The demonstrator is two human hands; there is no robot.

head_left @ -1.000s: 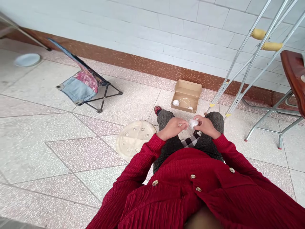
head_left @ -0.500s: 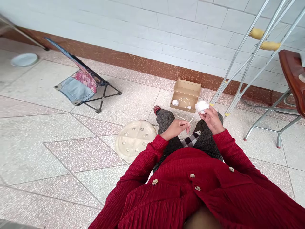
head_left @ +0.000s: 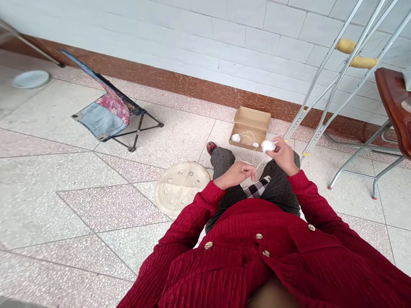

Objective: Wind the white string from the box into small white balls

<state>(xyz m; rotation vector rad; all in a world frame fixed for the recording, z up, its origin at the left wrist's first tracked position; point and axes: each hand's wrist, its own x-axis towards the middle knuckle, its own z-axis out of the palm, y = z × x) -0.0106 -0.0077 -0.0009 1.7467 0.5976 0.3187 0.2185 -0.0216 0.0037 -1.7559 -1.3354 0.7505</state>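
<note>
Between the fingers and thumb of my right hand (head_left: 283, 156) is a white ball of yarn (head_left: 268, 146), held above my lap. My left hand (head_left: 240, 173) pinches a strand of yarn (head_left: 260, 164) that runs up to this ball. Beyond my knees an open cardboard box (head_left: 248, 142) stands on the floor with its lid tipped back. In it lie a white yarn ball (head_left: 236, 137) and a smaller white bit of yarn (head_left: 255, 145), with loose strand looping between them. Some strand also hangs below the box, near my left hand.
A round beige mat (head_left: 181, 188) lies left of my legs. A small folding chair (head_left: 107, 119) stands farther left, and a pale round dish (head_left: 31, 79) beyond it. Metal crutches (head_left: 330, 100) lean on the wall at right, beside a brown wooden seat (head_left: 393, 111) on metal legs.
My right hand has turned over the yarn ball and shifted slightly left with it. The strand between my hands now looks slacker. My left hand stays nearly in place.
</note>
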